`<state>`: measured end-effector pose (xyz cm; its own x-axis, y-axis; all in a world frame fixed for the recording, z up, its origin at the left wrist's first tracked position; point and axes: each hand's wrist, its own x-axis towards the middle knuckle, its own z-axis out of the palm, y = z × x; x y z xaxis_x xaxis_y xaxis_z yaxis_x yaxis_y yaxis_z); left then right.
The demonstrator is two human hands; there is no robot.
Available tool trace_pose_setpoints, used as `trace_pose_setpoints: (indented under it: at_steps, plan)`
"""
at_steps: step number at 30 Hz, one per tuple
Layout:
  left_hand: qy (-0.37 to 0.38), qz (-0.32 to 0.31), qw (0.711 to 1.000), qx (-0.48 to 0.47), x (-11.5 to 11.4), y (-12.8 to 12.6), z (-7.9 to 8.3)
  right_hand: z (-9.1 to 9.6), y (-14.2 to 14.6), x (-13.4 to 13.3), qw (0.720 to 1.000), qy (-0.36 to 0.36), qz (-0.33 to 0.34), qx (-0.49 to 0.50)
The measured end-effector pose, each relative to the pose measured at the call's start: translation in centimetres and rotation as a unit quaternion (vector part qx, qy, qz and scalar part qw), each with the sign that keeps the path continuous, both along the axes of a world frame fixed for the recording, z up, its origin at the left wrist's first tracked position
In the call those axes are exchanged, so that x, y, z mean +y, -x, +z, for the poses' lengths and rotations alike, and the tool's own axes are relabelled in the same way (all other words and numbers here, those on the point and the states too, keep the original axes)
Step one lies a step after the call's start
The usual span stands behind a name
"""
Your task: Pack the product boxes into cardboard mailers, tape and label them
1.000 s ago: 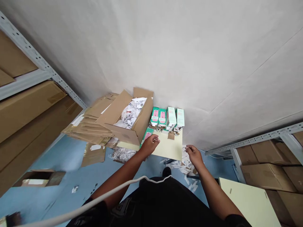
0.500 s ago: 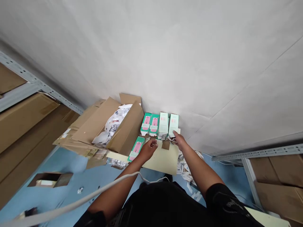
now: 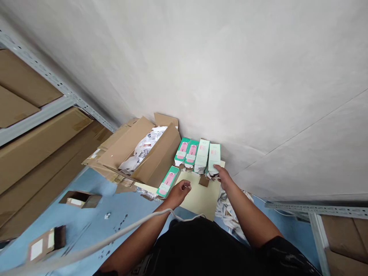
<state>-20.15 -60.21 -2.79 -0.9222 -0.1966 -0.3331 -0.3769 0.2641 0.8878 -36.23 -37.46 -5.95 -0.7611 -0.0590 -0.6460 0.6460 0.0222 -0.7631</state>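
My right hand grips the lower end of the rightmost pale green-and-white box, thumb on its face. Another pale box stands beside it; both have torn, open lower ends. To their left are two green boxes with pink pictures, one next to the other. My left hand is over the cream tabletop, fingers curled together, with nothing visible in them. It is nearest a third green box lying slanted on the table. A brown cardboard flap lies below the pale boxes.
An open carton of white paper scraps stands on the left. More scraps lie below the table's right side. Shelves with cartons flank both sides. A white cable crosses in front of my left forearm. Small boxes lie on the blue floor.
My left hand has drawn back from the lower ends of the green boxes toward my body. My right hand stays on the rightmost pale box. The view has turned slightly.
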Motion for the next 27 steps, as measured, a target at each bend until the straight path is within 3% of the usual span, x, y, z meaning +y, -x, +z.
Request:
trace_pose_setpoints:
  at_steps: [4,7,10,12,15,17,22,27]
  plan:
    - [-0.005,-0.023,1.0,-0.003,0.4,0.1,0.9,0.9,-0.6,0.5,1.0,0.014,-0.008,0.003]
    - [-0.032,-0.027,0.999,-0.016,0.7,0.1,1.6,2.4,-1.2,0.9,0.995,0.098,-0.033,0.012]
    - [-0.11,-0.031,0.992,-0.055,1.3,0.6,2.4,4.3,-2.5,1.0,0.982,0.182,-0.028,0.039]
    - [-0.19,-0.04,0.978,-0.08,1.7,1.4,3.3,5.6,-4.3,0.6,0.978,0.195,-0.009,0.067]
    - [-0.309,-0.082,0.945,-0.076,2.4,2.7,4.9,7.3,-8.1,-0.9,0.979,0.177,-0.007,0.103]
    - [-0.349,-0.124,0.927,-0.067,2.8,3.2,5.7,8.0,-11.0,-2.2,0.981,0.149,-0.049,0.116]
    - [-0.319,-0.201,0.924,-0.07,3.4,1.9,6.0,8.5,-18.0,-4.9,0.971,0.075,-0.182,0.133]
    - [-0.298,-0.266,0.912,-0.095,4.7,-0.9,5.9,8.2,-24.6,-4.5,0.959,0.039,-0.247,0.133]
